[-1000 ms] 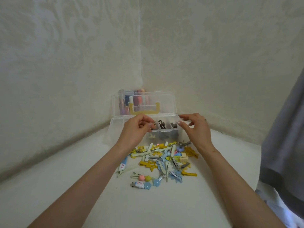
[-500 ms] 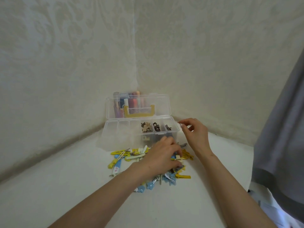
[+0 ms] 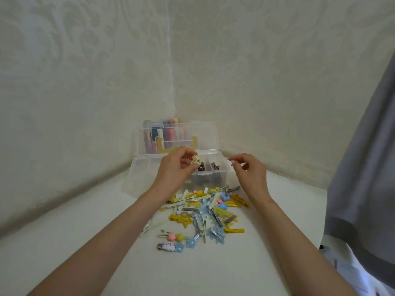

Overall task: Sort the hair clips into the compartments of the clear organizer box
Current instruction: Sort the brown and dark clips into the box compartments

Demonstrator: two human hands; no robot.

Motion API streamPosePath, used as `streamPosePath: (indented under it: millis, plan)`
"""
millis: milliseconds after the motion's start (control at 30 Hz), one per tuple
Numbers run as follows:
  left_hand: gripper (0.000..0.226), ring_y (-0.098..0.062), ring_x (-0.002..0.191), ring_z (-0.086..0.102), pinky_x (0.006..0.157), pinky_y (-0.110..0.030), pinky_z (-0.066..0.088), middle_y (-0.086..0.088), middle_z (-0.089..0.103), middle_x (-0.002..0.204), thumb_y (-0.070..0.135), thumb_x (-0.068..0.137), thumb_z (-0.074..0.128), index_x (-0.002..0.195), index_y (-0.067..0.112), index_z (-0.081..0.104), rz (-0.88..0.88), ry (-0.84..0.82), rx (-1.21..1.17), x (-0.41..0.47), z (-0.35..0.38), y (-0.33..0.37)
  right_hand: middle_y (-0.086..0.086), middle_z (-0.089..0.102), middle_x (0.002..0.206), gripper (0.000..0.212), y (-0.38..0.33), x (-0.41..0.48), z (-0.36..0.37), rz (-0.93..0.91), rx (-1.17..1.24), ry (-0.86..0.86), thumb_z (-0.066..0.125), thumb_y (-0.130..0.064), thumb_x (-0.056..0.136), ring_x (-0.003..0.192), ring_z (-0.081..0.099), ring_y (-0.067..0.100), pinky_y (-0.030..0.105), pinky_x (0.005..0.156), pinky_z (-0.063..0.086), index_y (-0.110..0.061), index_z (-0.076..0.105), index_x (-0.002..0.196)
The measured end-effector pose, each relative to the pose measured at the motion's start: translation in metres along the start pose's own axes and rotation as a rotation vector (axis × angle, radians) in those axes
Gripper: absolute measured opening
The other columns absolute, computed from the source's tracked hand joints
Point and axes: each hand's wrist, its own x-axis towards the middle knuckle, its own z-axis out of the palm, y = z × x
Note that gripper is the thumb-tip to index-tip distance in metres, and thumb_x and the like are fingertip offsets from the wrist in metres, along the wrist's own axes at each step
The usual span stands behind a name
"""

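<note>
At centre frame a cream clip [image 3: 195, 164] is pinched by the left hand's [image 3: 174, 170] fingers [image 3: 185, 155] over the box [image 3: 223, 167], ready for dropping, while the right hand [image 3: 251, 173], loosely curled and empty, is held beside its corner, seemingly for steadying.

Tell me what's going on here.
A person is sorting hair clips. Their left hand pinches a small cream clip above the open clear organizer box, near compartments already holding dark brown clips. The right hand sits by the box's right corner, fingers loosely curled, holding nothing visible. A pile of yellow, blue and white clips lies unsorted in front of the box.
</note>
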Motion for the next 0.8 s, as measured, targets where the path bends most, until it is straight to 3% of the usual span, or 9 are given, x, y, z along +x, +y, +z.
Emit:
streamPosePath:
  millis: [67, 167, 400, 633, 800]
  plan:
    - [0.024, -0.009, 0.08, 0.057, 0.071, -0.005, 0.044, -0.005, 0.063, 0.098, 0.007, 0.079, 0.068, 0.102, 0.014, 0.064, 0.026, -0.033, 0.062, 0.009, 0.003, -0.002, -0.005, 0.066, 0.089, 0.018, 0.001, 0.0, 0.0, -0.001, 0.003, 0.002, 0.056, -0.012, 0.086, 0.068, 0.051, 0.002, 0.02, 0.063, 0.039, -0.025, 0.068, 0.086]
    - [0.028, -0.012, 0.089, 0.058, 0.082, -0.021, 0.049, -0.006, 0.062, 0.103, 0.001, 0.081, 0.064, 0.105, 0.015, 0.065, 0.06, -0.097, 0.158, 0.023, 0.011, -0.004, -0.006, 0.066, 0.089, 0.018, 0.001, 0.001, 0.0, 0.005, 0.013, 0.003, 0.056, -0.012, 0.086, 0.068, 0.051, 0.002, 0.019, 0.063, 0.039, -0.026, 0.068, 0.086]
    - [0.041, -0.013, 0.103, 0.056, 0.086, -0.022, 0.044, -0.006, 0.061, 0.115, -0.012, 0.083, 0.045, 0.111, 0.013, 0.062, 0.057, -0.12, 0.262, 0.032, 0.012, -0.01, -0.006, 0.067, 0.089, 0.017, 0.0, 0.0, 0.001, -0.002, 0.02, -0.006, 0.057, -0.012, 0.085, 0.068, 0.051, 0.002, 0.02, 0.064, 0.039, -0.024, 0.069, 0.087]
    - [0.021, -0.007, 0.091, 0.057, 0.082, -0.021, 0.046, 0.001, 0.062, 0.102, 0.004, 0.088, 0.054, 0.097, 0.019, 0.064, 0.146, -0.052, 0.226, 0.003, -0.013, -0.012, -0.006, 0.066, 0.087, 0.018, -0.006, -0.002, 0.0, -0.032, 0.027, -0.035, 0.056, -0.013, 0.086, 0.066, 0.051, 0.004, 0.024, 0.065, 0.043, -0.026, 0.069, 0.087]
    - [0.02, -0.003, 0.09, 0.057, 0.079, -0.019, 0.047, 0.007, 0.063, 0.1, 0.002, 0.086, 0.056, 0.094, 0.019, 0.064, 0.136, -0.04, 0.208, -0.02, -0.036, -0.015, -0.007, 0.065, 0.084, 0.018, -0.009, -0.004, 0.0, -0.061, 0.025, -0.059, 0.057, -0.014, 0.087, 0.064, 0.053, 0.011, 0.033, 0.066, 0.049, -0.028, 0.068, 0.087]
